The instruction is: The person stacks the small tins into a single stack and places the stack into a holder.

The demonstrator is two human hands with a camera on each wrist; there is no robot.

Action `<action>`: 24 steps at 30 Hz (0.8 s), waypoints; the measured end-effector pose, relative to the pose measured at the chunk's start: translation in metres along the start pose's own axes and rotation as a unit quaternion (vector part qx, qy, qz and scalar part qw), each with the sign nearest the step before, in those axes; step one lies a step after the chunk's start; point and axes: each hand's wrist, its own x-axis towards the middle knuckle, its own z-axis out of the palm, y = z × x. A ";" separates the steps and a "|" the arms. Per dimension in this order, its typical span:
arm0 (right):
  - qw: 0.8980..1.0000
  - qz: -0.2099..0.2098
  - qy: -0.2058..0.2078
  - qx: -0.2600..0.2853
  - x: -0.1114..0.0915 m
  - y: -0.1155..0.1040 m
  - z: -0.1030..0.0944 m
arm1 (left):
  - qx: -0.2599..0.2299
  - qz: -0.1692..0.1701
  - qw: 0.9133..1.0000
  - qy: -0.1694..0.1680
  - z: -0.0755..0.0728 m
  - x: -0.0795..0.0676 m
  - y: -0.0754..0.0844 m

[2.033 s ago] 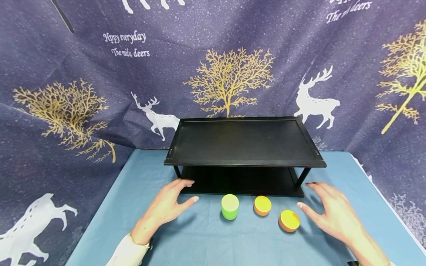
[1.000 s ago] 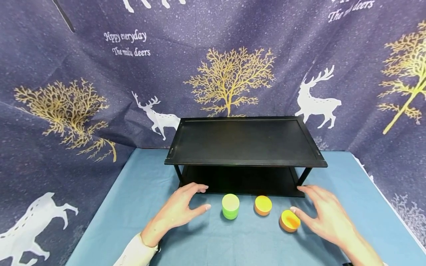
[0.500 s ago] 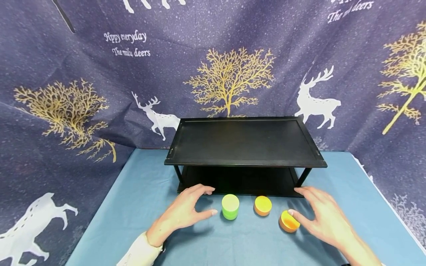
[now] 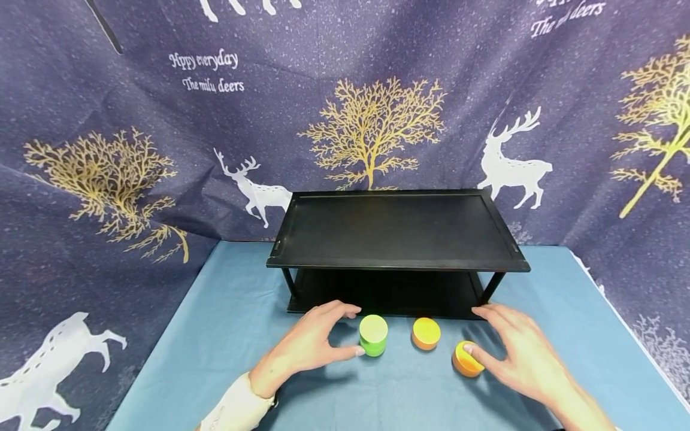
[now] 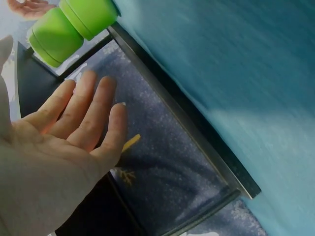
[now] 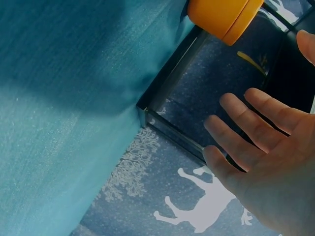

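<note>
Two green round lidded containers stand stacked on the blue cloth, and the pair shows at the top of the left wrist view. My left hand is spread around their left side, its thumb tip right at the lower edge. Over on the right, an orange round container sits under the thumb of my right hand, which overlaps its top in the head view. The right fingers are relaxed and apart. Between the hands sits another orange container, touched by neither.
Behind the containers stands a black two-level rack, its lower shelf close behind them. Blue cloth covers the table. A dark curtain printed with deer and trees hangs at the back and sides.
My left hand has moved right, up to the green containers. The right hand has moved left, its thumb now over the right orange container. All the containers have stayed put.
</note>
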 end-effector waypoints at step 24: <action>0.999 -0.016 -0.037 -0.019 0.000 -0.005 0.004 | 0.003 0.023 0.999 -0.023 0.015 0.015 0.003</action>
